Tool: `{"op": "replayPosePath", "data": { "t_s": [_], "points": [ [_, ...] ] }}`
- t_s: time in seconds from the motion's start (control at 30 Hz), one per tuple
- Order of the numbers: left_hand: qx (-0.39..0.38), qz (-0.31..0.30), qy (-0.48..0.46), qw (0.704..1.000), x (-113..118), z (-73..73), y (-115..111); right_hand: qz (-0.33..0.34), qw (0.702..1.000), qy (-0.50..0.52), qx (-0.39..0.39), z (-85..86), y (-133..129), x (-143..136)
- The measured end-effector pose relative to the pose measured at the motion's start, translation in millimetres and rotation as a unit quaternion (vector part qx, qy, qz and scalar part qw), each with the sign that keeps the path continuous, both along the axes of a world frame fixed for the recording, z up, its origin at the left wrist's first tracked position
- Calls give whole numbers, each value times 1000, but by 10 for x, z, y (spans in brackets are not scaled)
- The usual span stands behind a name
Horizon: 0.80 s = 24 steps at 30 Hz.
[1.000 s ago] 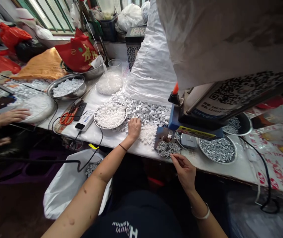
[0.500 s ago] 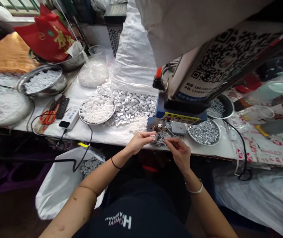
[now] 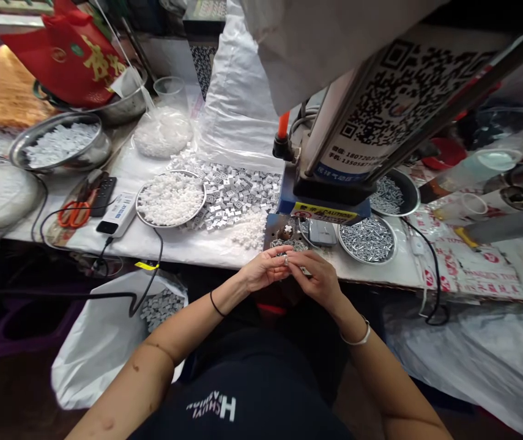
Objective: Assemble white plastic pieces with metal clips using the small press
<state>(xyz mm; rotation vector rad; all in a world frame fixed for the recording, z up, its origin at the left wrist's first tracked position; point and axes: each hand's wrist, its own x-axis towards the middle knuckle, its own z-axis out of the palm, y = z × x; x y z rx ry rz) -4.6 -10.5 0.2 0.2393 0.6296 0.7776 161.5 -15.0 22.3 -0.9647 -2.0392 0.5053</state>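
My left hand (image 3: 263, 270) pinches a small white plastic piece (image 3: 285, 260) at the front edge of the bench. Against that piece press the closed fingertips of my right hand (image 3: 318, 278); whatever else they hold is too small or hidden to name. Just beyond my fingers lies a pile of small metal pins (image 3: 284, 244), partly covered by my hands. Behind it, a white cross-shaped piece (image 3: 287, 230) sits on the dark base plate (image 3: 272, 227) of a blue press (image 3: 289, 205).
Left of the press are loose grey-white square pieces (image 3: 238, 189) and a bowl of white pieces (image 3: 169, 198). A bowl of metal pins (image 3: 366, 241) stands to the right. Orange scissors (image 3: 74, 214) and a power strip (image 3: 118, 215) lie further left. A white sack (image 3: 91, 342) hangs below the edge.
My right hand has moved left from beside the pin pile, and its fingertips now meet the white piece in my left hand. The camera view has shifted slightly.
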Motion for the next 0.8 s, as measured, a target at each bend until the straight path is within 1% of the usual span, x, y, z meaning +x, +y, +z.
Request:
{"op": "replayPosePath", "data": {
  "t_s": [0.07, 0.2, 0.27, 0.3, 0.33, 0.37, 0.43, 0.47, 0.5, 0.53, 0.63, 0.7, 0.8],
  "points": [
    [2, 5, -4, 1000, -3, -35, -8, 26, 1000, -9, -7, -65, 3, 26],
    [24, 2, 20, 1000, -11, -95, -30, 34, 998, -18, -55, -147, -16, 52],
    [68, -7, 76, 995, -24, -95, -15, 26, 996, -3, -83, -138, 0, 51],
    [106, -5, 123, 987, -35, -86, 10, 13, 995, 7, -96, -125, 29, 49],
    [153, 8, 181, 972, -47, -72, 48, -11, 994, 18, -110, -112, 75, 46],
    [206, 33, 243, 947, -59, -57, 101, -44, 991, 31, -122, -100, 139, 43],
    [303, 95, 345, 883, -76, -37, 239, -118, 981, 62, -139, -95, 311, 37],
    [338, 118, 370, 857, -76, -39, 317, -148, 975, 75, -147, -102, 408, 33],
    [361, 128, 377, 843, -69, -51, 393, -168, 970, 83, -156, -114, 502, 27],
    [375, 127, 368, 841, -55, -73, 463, -179, 966, 86, -165, -128, 585, 19],
    [378, 110, 308, 866, 13, -181, 609, -172, 966, 69, -181, -158, 740, -13],
    [369, 111, 278, 880, 54, -256, 650, -160, 969, 61, -179, -155, 766, -33],
    [364, 110, 267, 885, 77, -327, 660, -154, 975, 43, -156, -124, 758, -45]
  ]
}}
